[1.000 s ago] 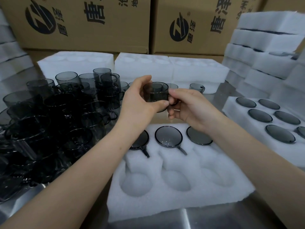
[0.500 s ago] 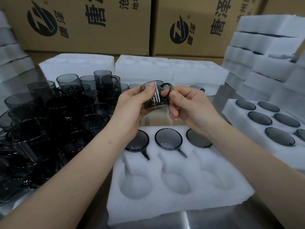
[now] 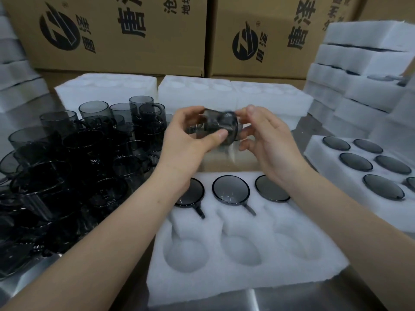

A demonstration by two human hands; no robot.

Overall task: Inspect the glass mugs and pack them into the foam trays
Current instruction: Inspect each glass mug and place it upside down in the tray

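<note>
**One smoky mug held up in both hands over a half-filled tray**

The left hand (image 3: 186, 142) has its fingers (image 3: 219, 137) clamped on a grey glass mug (image 3: 221, 123), thumb pressed against the near side and the other fingers reaching over the top. The right hand (image 3: 269, 142) meets it from the other end, its fingers (image 3: 251, 111) curled about the rim and handle side. The glass is blurred there, so I can't make out exactly where each fingertip lands. The mug is tipped over sideways, held in the air between the two hands and apart from everything below.

Straight beneath the fingers a white foam tray (image 3: 247, 222) lies on the steel worktop (image 3: 292, 297). The row right under the hands holds three mugs (image 3: 230, 190) seated in their pockets, showing as dark round discs. The handles of two of them lie in slots that point back toward the person. Nearer the person than the fingers is a row of three open pockets (image 3: 242, 248).

Out to the left of the fingers a crowded heap of dark mugs (image 3: 78, 164) covers the worktop, the ones at the back standing upright. Out to the right is a second foam tray (image 3: 318, 144), with a mug in each pocket that shows.

Beyond the fingers more foam trays (image 3: 235, 93) lie side by side. Behind those stand cardboard boxes (image 3: 112, 48) printed with black logos. Stacked foam (image 3: 359, 70) rises at the far right.
</note>
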